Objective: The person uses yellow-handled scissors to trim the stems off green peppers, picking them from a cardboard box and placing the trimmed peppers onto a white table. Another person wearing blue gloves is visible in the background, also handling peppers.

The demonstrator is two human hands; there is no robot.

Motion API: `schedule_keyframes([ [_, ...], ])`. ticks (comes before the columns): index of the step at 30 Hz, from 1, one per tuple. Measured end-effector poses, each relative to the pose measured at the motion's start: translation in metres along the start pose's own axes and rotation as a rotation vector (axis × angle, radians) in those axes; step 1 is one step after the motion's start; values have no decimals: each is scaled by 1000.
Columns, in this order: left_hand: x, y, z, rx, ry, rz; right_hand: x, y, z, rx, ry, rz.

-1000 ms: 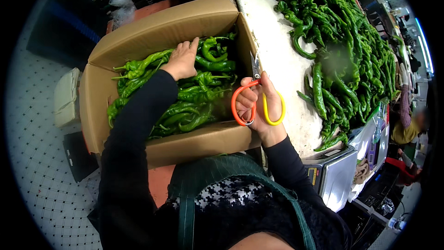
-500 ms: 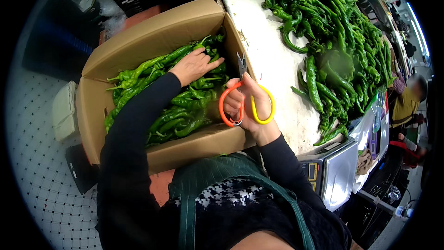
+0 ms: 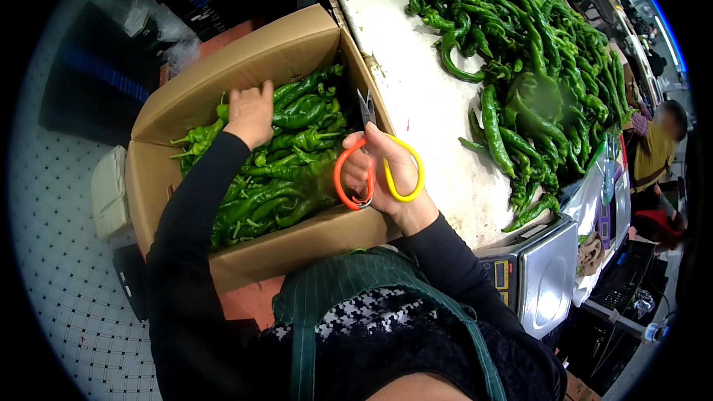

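Inside an open cardboard box [image 3: 223,52], long green peppers [image 3: 293,182] lie heaped. My left hand [image 3: 251,115] rests on the peppers near the box's far wall, its fingers apart and the tips partly among them. No pepper shows in its grasp. By the box's right corner, my right hand [image 3: 401,178] holds a pair of scissors [image 3: 366,108] with one orange and one yellow handle loop. The blades point away from me, beside the box's right wall.
A white table [image 3: 412,78] right of the box bears a large pile of green peppers [image 3: 546,67]. A weighing scale [image 3: 546,275] stands at its near end. White folded material [image 3: 110,193] lies left of the box. Another person [image 3: 657,145] is at the far right.
My left hand has moved left across the peppers, from the box's right part toward its far wall. My right hand and the scissors have shifted slightly left.
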State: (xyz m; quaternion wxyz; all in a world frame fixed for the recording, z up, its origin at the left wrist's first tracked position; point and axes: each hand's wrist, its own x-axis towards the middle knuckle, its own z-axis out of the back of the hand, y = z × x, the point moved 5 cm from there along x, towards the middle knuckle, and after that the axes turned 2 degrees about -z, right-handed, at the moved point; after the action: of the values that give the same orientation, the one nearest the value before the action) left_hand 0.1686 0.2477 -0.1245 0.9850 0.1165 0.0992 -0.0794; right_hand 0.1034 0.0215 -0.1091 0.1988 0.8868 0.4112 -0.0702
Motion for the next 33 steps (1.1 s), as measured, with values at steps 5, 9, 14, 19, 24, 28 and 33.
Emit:
schedule_keyframes([
  [5, 32, -27, -24, -191, 78, 5, -2, 1, 1, -55, -53, 19],
  [9, 23, -12, -27, -395, 77, -13, -3, 1, 2, 23, -23, -16],
  [14, 18, 0, -31, -344, 100, 17, -2, -3, -1, -38, -35, -25],
  [19, 7, -18, -10, -192, -78, -89, -3, 4, 4, -12, -11, 35],
  [24, 19, -1, -34, -368, 125, -35, 2, -2, -3, -75, -14, -30],
  [28, 46, 13, -62, -833, 152, -38, -1, -2, -1, -62, -21, -41],
  [33, 35, -10, -29, -527, -220, 22, 0, -2, 1, -81, -46, -32],
])
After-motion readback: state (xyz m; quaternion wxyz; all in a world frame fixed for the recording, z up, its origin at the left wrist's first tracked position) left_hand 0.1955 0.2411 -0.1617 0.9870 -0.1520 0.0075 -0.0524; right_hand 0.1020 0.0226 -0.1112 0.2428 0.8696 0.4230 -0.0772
